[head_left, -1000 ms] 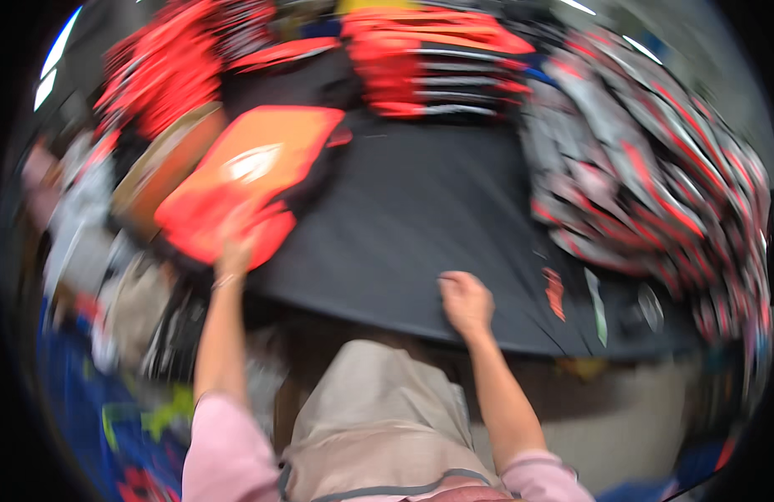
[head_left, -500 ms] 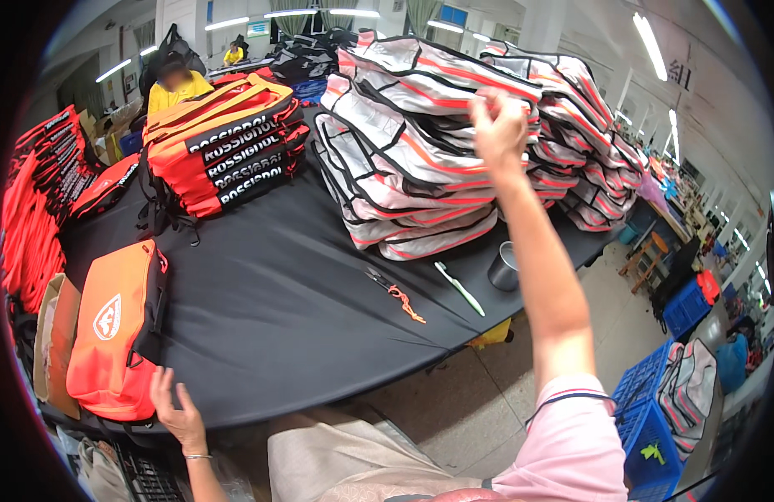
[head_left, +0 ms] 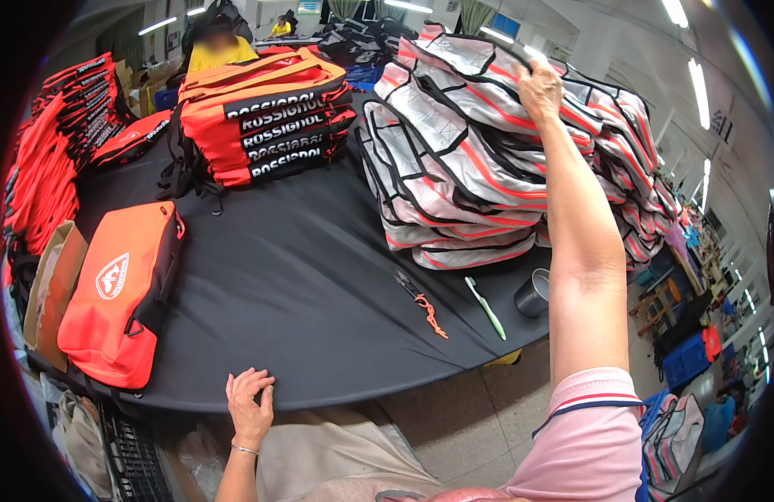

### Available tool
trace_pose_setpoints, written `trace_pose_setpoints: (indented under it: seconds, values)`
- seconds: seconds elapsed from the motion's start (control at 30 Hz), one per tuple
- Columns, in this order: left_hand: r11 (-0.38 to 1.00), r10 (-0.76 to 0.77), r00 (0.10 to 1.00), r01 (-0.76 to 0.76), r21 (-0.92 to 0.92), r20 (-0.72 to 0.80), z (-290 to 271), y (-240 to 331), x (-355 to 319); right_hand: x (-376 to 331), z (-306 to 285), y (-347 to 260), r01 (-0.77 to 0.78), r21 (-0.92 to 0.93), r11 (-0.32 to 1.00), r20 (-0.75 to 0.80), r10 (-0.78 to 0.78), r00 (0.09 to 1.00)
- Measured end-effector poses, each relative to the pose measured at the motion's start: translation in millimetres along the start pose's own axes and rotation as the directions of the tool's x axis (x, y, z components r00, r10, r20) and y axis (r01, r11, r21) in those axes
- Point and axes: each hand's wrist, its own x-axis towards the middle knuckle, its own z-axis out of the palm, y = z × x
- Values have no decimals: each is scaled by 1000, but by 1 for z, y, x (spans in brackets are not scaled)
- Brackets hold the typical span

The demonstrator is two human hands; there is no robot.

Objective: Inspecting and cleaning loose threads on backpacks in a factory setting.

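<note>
My right hand (head_left: 541, 90) reaches up to the tall pile of white-grey bags (head_left: 479, 159) with black piping and red-orange stripes. Its fingers are closed on the edge of a bag near the top. My left hand (head_left: 251, 400) rests at the near edge of the black-covered table (head_left: 320, 335), holding nothing, its fingers loosely apart. To its left lies an orange-red bag (head_left: 119, 289) with a white emblem and a black side. Between that bag and the white-grey pile, thread snips (head_left: 410, 289) with an orange cord, a green-and-white toothbrush (head_left: 486, 309) and a dark metal cup (head_left: 533, 293) sit near the front edge.
Folded orange-and-black bags (head_left: 261, 117) are stacked at the back. More red bags (head_left: 48, 176) stand along the left edge beside an open cardboard box (head_left: 56, 293). A co-worker in yellow (head_left: 221, 52) is beyond the table. At right, a blue crate (head_left: 684, 360) stands on the floor.
My left hand has moved right, away from the orange-red bag, to the table edge. My right hand has gone higher and onto the top bag's edge. The view has shifted.
</note>
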Motion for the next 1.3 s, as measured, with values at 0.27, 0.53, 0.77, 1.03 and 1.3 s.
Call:
trace_pose_setpoints:
  seconds: [0.27,0.53,0.77,1.03,1.3]
  values:
    - [996,-36,995,44,-79,97,-10,2,6,36,-37,-16,94,76,993,-527,-40,849]
    - [989,-75,989,90,-120,127,-5,5,13,62,-81,-28,93,-50,994,-638,-104,763]
    - [990,-48,990,65,-124,131,-12,8,18,44,-192,-76,353,-12,935,-771,-233,593]
    - [247,110,955,241,-939,274,-31,169,91,-101,-295,-164,661,-84,746,-785,-458,417]
    - [-585,245,962,248,-772,123,-75,172,151,-304,-242,-181,919,327,220,-624,-680,384]
